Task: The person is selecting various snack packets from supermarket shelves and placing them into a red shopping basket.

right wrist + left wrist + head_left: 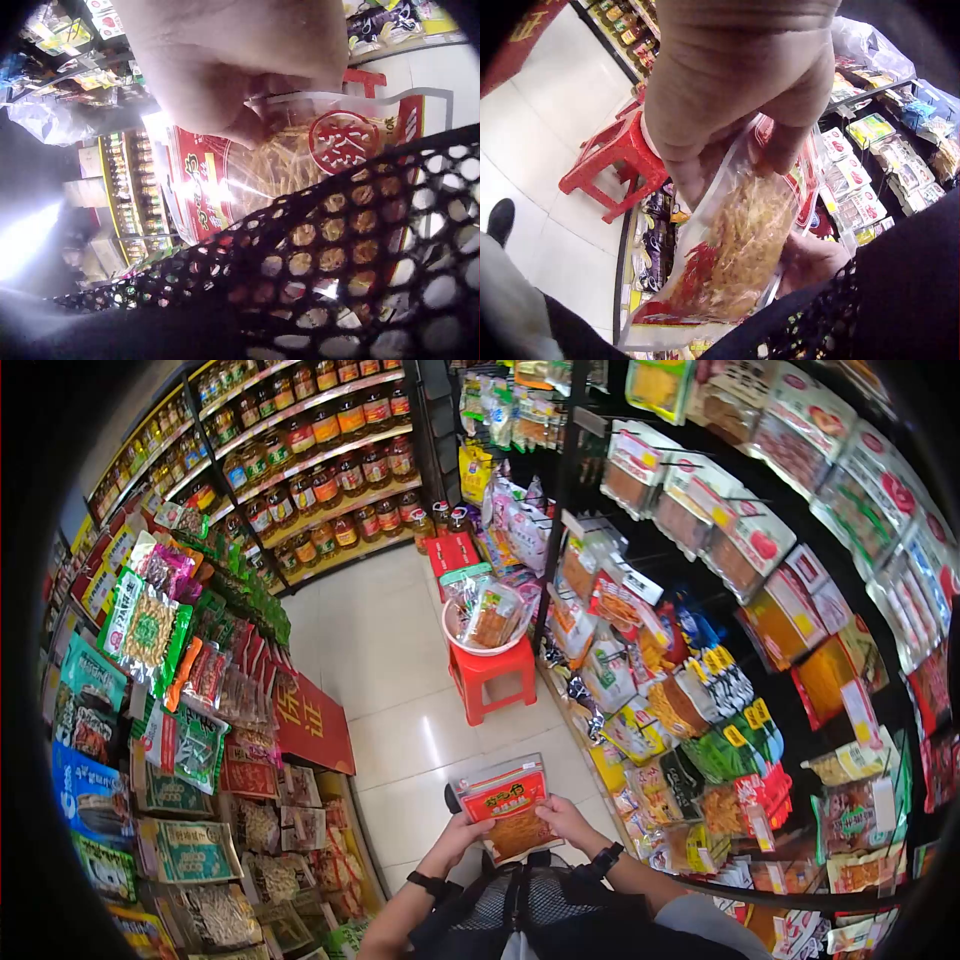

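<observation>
Low in the head view, both hands hold a clear plastic packet of shredded snack food (517, 834) with a red printed label, in front of the body. My left hand (458, 840) grips its left edge, thumb on the front. The right edge is pinched by my right hand (566, 822), its thumb also on the front. Orange-brown shreds show through the packet (739, 240) in the left wrist view, under the left hand (739, 75). In the right wrist view, black mesh covers the lower part of the packet (277, 154), below the right hand (232, 64).
Ahead on the tiled floor (385, 710), a red stool (490, 680) bears a white basin (463, 641) with bagged goods. Hanging snack packets line the right rack (690, 710); more fill the left shelf (195, 870). Bottled-goods shelves (310, 460) stand at the back.
</observation>
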A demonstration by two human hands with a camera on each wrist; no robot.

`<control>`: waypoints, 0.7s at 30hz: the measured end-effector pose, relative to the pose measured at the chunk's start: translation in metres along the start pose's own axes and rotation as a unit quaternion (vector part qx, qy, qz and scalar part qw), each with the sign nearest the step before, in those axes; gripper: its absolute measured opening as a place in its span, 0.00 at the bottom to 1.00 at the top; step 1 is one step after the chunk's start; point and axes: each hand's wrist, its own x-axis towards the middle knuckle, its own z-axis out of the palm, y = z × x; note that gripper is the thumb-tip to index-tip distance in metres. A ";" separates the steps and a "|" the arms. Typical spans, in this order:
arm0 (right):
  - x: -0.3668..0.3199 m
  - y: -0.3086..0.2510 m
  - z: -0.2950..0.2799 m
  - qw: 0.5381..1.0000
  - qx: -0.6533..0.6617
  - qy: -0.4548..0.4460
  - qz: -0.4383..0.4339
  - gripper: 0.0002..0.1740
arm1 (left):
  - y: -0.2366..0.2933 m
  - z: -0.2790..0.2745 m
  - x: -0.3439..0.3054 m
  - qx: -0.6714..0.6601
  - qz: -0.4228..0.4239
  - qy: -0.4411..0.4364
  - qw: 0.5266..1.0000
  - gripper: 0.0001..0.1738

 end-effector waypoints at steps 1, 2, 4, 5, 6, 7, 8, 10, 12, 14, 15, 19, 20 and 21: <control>0.017 -0.001 -0.001 1.000 -0.018 0.012 0.011 0.14 | 0.008 -0.011 0.014 -0.004 -0.001 -0.012 1.000 0.19; 0.036 -0.009 -0.001 0.999 -0.037 0.025 0.020 0.14 | 0.024 -0.020 0.027 -0.013 -0.006 -0.022 1.000 0.20; 0.071 -0.024 0.006 0.999 0.017 0.029 -0.029 0.14 | 0.058 -0.038 0.054 0.005 -0.001 -0.049 0.999 0.20; 0.095 -0.032 0.007 0.999 -0.007 0.032 -0.017 0.14 | 0.077 -0.049 0.066 0.016 -0.001 -0.064 0.998 0.20; 0.114 -0.037 0.006 0.999 -0.029 0.037 -0.001 0.14 | 0.094 -0.059 0.078 0.039 -0.006 -0.070 0.997 0.20; 0.129 -0.039 0.005 0.998 -0.052 0.042 0.017 0.15 | 0.106 -0.072 0.089 0.045 0.000 -0.083 0.995 0.20; 0.143 -0.054 0.011 0.997 -0.069 0.039 0.023 0.16 | 0.116 -0.085 0.104 0.049 0.007 -0.096 0.994 0.19; 0.173 -0.066 0.018 0.997 -0.061 0.052 0.009 0.16 | 0.135 -0.108 0.130 0.061 0.015 -0.123 0.990 0.19; 0.194 -0.091 0.033 0.996 -0.054 0.075 -0.009 0.17 | 0.156 -0.124 0.148 0.055 0.012 -0.127 0.990 0.20; 0.215 -0.093 0.031 0.995 -0.036 0.093 -0.028 0.17 | 0.178 -0.128 0.163 0.062 0.008 -0.129 0.990 0.20; 0.224 -0.097 0.033 0.994 -0.028 0.101 -0.038 0.17 | 0.187 -0.131 0.171 0.069 0.010 -0.129 0.989 0.20; 0.253 -0.103 0.029 0.993 -0.014 0.116 -0.013 0.18 | 0.216 -0.135 0.199 0.078 0.048 -0.140 0.986 0.19; 0.263 -0.101 0.023 0.992 -0.014 0.123 -0.006 0.18 | 0.221 -0.136 0.212 0.101 0.047 -0.141 0.984 0.19; 0.273 -0.104 0.021 0.991 -0.015 0.131 0.001 0.18 | 0.226 -0.140 0.226 0.123 0.047 -0.144 0.981 0.19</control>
